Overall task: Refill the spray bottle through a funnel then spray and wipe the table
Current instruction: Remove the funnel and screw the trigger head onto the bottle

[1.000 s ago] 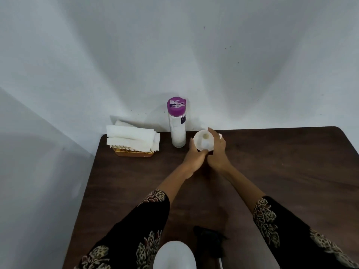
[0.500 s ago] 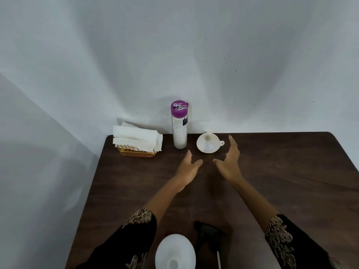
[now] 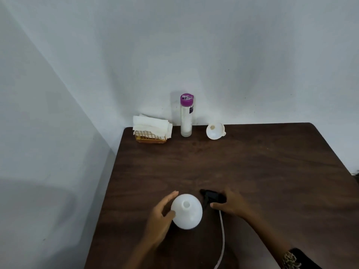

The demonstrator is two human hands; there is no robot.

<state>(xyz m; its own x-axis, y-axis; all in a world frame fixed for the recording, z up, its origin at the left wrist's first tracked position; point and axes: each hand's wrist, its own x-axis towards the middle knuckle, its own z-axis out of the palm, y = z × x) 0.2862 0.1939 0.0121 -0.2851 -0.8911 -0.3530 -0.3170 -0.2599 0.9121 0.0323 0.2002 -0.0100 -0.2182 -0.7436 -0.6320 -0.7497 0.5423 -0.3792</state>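
Spray bottle (image 3: 186, 211) open-topped, left hand (image 3: 162, 215) touching, right hand (image 3: 231, 204) on sprayer head (image 3: 213, 199)

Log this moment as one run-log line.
left hand touches white bottle, neck open | right hand on black spray head | funnel lies at table's far edge, unused

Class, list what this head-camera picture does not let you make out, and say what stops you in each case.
1. Spray bottle: seen from above, liquid level hidden by its white wall.
2. Black spray head: partly covered by the right hand.
3. Dip tube: lower end cut off by the bottom edge.
4. Purple-capped bottle: label too small to read.
5. Left hand: blurred; contact with the bottle unclear.
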